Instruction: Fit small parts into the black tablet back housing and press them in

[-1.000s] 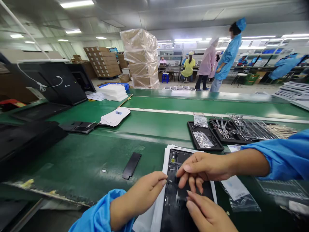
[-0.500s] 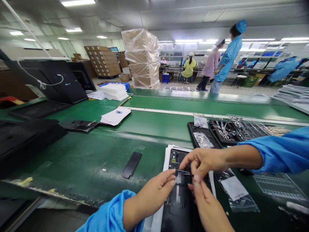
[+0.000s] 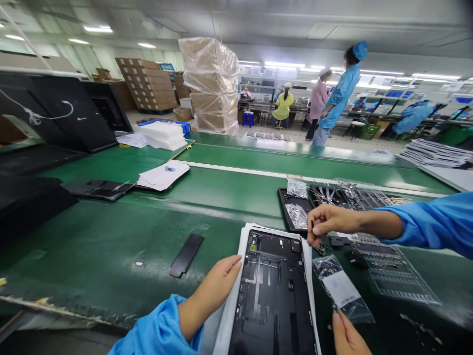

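A black device housing (image 3: 266, 296) with small parts and pale strips inside lies on white sheets (image 3: 246, 234). My left hand (image 3: 218, 283) is closed at its left edge, thumb and fingers pressed together there. At the bottom right, my right hand (image 3: 349, 335) pinches something small and dark that I cannot make out, beside a clear plastic bag (image 3: 342, 291) with a white label. A thin pale wire (image 3: 268, 265) lies across the housing. From the right, a co-worker's hand (image 3: 328, 222) in a blue sleeve holds a small dark piece above the housing's upper right corner.
Left of the housing lies a flat black piece (image 3: 187, 254). Black trays (image 3: 283, 209) with bagged metal parts stand behind. Clear plastic trays (image 3: 402, 281) lie to the right. Farther left are papers (image 3: 162, 175) and a dark monitor-like unit (image 3: 66, 113).
My hands have separated: the left went to the housing's left edge, the right moved down and right. The co-worker's hand withdrew up and right, uncovering the housing. The view shifted slightly.
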Demonstrator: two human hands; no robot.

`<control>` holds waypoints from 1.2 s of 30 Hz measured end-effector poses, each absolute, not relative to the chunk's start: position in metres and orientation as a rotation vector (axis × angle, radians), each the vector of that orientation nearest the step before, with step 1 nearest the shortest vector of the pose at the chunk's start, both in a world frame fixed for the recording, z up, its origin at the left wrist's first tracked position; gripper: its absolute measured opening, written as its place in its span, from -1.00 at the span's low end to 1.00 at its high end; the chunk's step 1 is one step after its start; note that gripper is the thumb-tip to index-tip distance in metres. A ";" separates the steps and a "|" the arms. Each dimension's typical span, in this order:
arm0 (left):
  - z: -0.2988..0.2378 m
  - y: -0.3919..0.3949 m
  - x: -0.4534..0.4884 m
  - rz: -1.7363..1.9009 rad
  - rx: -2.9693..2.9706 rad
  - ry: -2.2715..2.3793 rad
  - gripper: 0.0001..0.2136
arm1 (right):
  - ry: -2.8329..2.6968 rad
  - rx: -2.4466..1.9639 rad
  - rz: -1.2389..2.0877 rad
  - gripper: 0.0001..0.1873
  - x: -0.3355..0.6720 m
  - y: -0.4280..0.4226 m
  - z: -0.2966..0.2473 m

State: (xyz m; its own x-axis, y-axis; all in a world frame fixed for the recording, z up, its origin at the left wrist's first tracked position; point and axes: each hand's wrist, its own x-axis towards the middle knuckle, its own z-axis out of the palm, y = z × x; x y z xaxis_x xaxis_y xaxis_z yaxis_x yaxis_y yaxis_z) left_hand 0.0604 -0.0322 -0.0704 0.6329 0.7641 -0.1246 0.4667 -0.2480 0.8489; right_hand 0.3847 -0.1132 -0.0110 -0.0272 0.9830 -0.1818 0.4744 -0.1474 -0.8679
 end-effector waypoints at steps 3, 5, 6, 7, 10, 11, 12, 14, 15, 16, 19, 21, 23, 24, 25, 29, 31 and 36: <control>-0.075 -0.031 0.063 0.408 1.847 0.995 -0.63 | -1.600 -1.451 1.556 -0.62 0.398 -0.081 0.006; -0.078 -0.031 0.065 0.392 1.819 0.977 -0.63 | -1.587 -1.303 1.705 -0.71 0.404 -0.065 0.010; -0.080 -0.031 0.066 0.378 1.810 0.958 -0.63 | -1.574 -1.255 1.726 -0.74 0.406 -0.059 0.010; -0.083 -0.031 0.066 0.364 1.803 0.942 -0.63 | -1.557 -1.225 1.736 -0.76 0.407 -0.054 0.008; -0.091 -0.030 0.067 0.356 1.773 0.973 -0.59 | -1.513 -1.222 1.726 -0.68 0.407 -0.046 0.002; -0.094 -0.029 0.067 0.372 1.754 0.997 -0.57 | -1.510 -1.230 1.707 -0.60 0.406 -0.045 0.001; -0.099 -0.028 0.066 0.395 1.731 1.021 -0.55 | -1.517 -1.243 1.686 -0.54 0.405 -0.045 0.001; -0.110 -0.025 0.065 0.444 1.686 1.075 -0.51 | -1.542 -1.275 1.635 -0.56 0.402 -0.046 0.004; -0.116 -0.023 0.064 0.455 1.670 1.105 -0.49 | -1.552 -1.292 1.609 -0.64 0.401 -0.046 0.006; -0.122 -0.021 0.063 0.458 1.662 1.141 -0.47 | -1.556 -1.306 1.585 -0.72 0.401 -0.047 0.008; -0.137 -0.017 0.062 0.448 1.674 1.217 -0.42 | -1.537 -1.322 1.556 -0.80 0.399 -0.045 0.011; -0.143 -0.016 0.062 0.461 1.696 1.214 -0.43 | -1.527 -1.328 1.572 -0.78 0.399 -0.041 0.009; -0.147 -0.015 0.062 0.472 1.716 1.202 -0.45 | -1.522 -1.335 1.601 -0.71 0.399 -0.035 0.004; -0.148 -0.015 0.062 0.473 1.728 1.199 -0.45 | -1.521 -1.338 1.611 -0.67 0.399 -0.032 0.000; -0.150 -0.014 0.062 0.472 1.740 1.196 -0.46 | -1.523 -1.340 1.615 -0.64 0.398 -0.030 -0.003; -0.154 -0.013 0.061 0.466 1.792 1.175 -0.49 | -1.562 -1.331 1.570 -0.62 0.398 -0.026 -0.016; -0.156 -0.012 0.060 0.465 1.824 1.153 -0.52 | -1.597 -1.320 1.517 -0.65 0.399 -0.027 -0.021; -0.162 -0.011 0.058 0.500 1.889 1.126 -0.54 | -1.682 -1.289 1.336 -0.68 0.399 -0.032 -0.024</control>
